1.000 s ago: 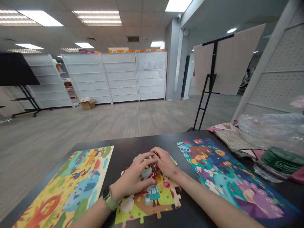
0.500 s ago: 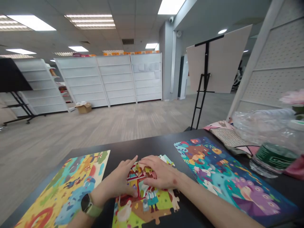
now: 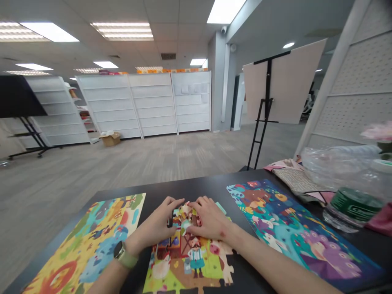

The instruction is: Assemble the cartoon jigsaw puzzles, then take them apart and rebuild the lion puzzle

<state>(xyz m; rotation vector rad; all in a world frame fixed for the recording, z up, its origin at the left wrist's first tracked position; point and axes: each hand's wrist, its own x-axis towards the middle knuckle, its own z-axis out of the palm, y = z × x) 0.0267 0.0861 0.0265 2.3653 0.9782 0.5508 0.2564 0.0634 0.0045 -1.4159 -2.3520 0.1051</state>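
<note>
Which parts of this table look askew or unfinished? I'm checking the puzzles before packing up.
The middle puzzle is unfinished: its lower edge is ragged, and loose pieces bunch between the left hand and right hand. Both side puzzles look whole.

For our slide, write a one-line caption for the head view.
Both hands, left and right, press pieces into the middle jigsaw puzzle on a black table.

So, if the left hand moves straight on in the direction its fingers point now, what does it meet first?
The left hand points right and a little away, across the middle puzzle. First in that line are the fingers of the right hand, which look almost touching already, though depth is hard to judge.
</note>
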